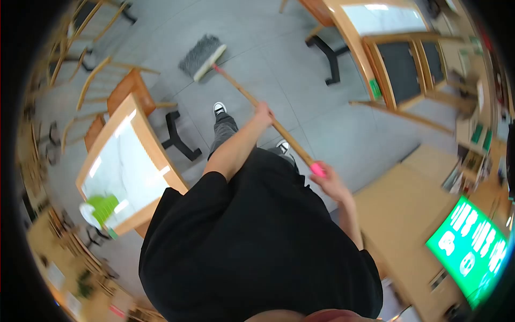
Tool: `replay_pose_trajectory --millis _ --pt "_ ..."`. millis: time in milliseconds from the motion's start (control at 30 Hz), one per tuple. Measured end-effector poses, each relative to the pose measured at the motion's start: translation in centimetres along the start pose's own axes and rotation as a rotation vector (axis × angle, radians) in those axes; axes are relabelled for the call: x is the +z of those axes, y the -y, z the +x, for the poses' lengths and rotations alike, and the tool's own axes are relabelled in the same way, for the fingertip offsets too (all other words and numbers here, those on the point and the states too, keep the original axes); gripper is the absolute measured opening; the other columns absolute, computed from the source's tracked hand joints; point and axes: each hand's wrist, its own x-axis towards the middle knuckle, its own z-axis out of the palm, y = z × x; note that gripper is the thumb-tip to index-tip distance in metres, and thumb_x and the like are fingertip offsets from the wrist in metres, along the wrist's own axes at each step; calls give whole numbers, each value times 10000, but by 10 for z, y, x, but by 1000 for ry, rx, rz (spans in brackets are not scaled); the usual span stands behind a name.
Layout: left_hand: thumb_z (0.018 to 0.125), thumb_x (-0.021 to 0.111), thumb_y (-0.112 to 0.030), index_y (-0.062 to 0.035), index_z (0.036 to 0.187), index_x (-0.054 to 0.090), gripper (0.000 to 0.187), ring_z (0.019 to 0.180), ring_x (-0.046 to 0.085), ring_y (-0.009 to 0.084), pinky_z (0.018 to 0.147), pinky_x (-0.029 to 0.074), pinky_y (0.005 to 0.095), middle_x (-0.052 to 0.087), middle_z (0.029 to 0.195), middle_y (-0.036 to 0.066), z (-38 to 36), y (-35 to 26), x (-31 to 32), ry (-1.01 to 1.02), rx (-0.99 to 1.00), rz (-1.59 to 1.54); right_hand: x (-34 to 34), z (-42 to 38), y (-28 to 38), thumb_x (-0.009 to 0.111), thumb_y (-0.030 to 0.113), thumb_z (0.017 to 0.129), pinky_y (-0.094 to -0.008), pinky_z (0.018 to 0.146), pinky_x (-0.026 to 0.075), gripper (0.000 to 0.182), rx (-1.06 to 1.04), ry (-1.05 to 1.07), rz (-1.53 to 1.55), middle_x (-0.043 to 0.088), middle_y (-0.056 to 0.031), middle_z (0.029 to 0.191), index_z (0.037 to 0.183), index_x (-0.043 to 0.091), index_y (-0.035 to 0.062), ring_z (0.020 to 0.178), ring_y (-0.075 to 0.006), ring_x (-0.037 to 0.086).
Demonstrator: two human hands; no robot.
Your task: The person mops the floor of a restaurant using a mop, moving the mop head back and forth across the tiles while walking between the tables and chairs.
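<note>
A long-handled broom (291, 139) runs diagonally across the view. Its wide head (201, 57) has shaggy grey bristles on a cream block and rests on the grey tile floor ahead of my feet. Partway up the wooden handle, my left hand (263, 114) is closed around the shaft. My right hand (331, 183) grips the upper end, at the pink cap (317, 170), close to my right side. Both my shoes show beneath the handle.
To the left stands a white-topped table (123, 166) with a green-and-white item (100, 208) on it and wooden chairs (130, 90) beside it. Another table (383, 20) and chair (399, 72) are at upper right. A tan counter (399, 201) and lit green screen (472, 249) lie to the right.
</note>
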Motion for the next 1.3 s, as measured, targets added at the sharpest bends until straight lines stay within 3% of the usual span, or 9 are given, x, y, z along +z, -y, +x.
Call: replay_pose_trajectory --millis 100,200,367,500,667,900,1067,1200,1300 --pt "798 496 -96 -97 732 408 110 593 417 188 540 437 348 390 710 62 -5 145 9 52 -228 220 -73 -114 -43 680 164 764 -316 787 441 426 188 -89 54 601 -71 919 1151 557 37 863 -171 539" --pt "782 485 -32 -84 778 429 76 633 446 210 553 429 350 424 691 85 -186 222 36 144 -325 375 -109 -223 -64 707 87 690 -290 717 445 442 283 -171 61 558 -29 874 1106 581 8 804 -146 516" --pt "777 520 -52 -74 745 422 105 598 458 202 583 461 334 429 651 69 -173 273 8 217 -442 441 -101 -256 -82 690 81 674 -298 675 441 426 303 -75 68 534 -59 835 1063 563 -38 776 -130 492" --pt "784 504 -50 -63 760 417 91 553 440 189 541 454 327 419 628 55 -83 238 1 114 -293 424 -47 -176 -77 713 137 675 -320 657 433 421 288 -159 96 527 -83 744 1027 557 -33 725 -164 510" --pt "800 462 -34 -52 787 400 66 548 429 183 499 429 324 418 652 63 -88 164 11 117 -186 336 -19 -125 -15 732 209 705 -388 692 451 423 234 -171 1 574 -188 778 1008 526 -2 776 -323 581" --pt "868 493 -61 -9 831 449 77 610 484 199 557 466 342 464 707 79 -62 53 16 278 -66 150 -2 -29 52 742 217 696 -396 707 447 451 179 -120 -154 568 -198 807 1016 493 18 808 -328 575" --pt "896 495 -69 8 879 483 79 714 547 213 630 498 346 529 787 101 -38 -66 21 437 -31 95 21 73 126 728 190 727 -369 583 447 446 206 9 -131 513 -119 721 1030 448 22 660 -231 556" --pt "893 491 -69 15 925 476 91 770 579 210 660 524 348 557 847 117 -50 -140 20 586 70 -4 71 154 191 666 112 779 -245 309 248 413 242 139 212 449 -35 636 1033 354 17 354 -88 352" --pt "877 517 -67 28 999 460 165 736 582 199 650 539 339 560 844 121 -78 -177 14 469 173 -171 131 215 201 644 84 795 -239 314 235 369 124 147 328 433 -12 596 1001 342 27 361 -83 357"
